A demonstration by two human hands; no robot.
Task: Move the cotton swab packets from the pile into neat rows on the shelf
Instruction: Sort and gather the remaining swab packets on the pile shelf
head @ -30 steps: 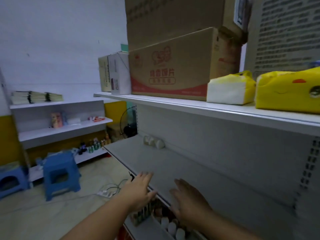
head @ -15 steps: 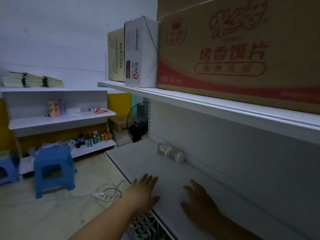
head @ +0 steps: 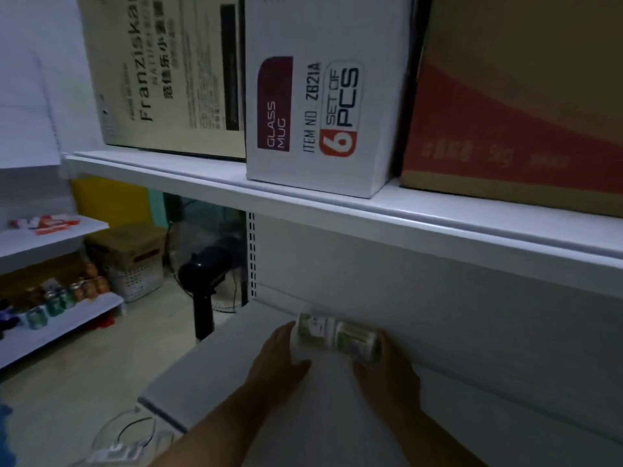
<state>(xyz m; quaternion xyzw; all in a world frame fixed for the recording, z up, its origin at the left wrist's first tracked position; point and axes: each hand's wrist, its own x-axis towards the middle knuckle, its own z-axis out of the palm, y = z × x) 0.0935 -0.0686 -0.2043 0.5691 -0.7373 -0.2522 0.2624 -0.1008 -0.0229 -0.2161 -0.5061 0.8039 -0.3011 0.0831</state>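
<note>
A short row of cotton swab packets, pale cylinders with green labels, lies on its side on the white middle shelf, against the back panel. My left hand rests on the shelf with fingers spread, its fingertips touching the row's left end. My right hand is at the row's right end, thumb in front and fingers curled behind the last packet. That hand hides part of the packet.
The upper shelf hangs low overhead, carrying a beige carton, a white glass mug box and a brown carton. A black fan stands left of the shelving. A power strip lies on the floor.
I have moved in closer along the shelf. Both hands slid forward from the shelf's front area to the packets at the back, and the right hand has closed around the end packet.
</note>
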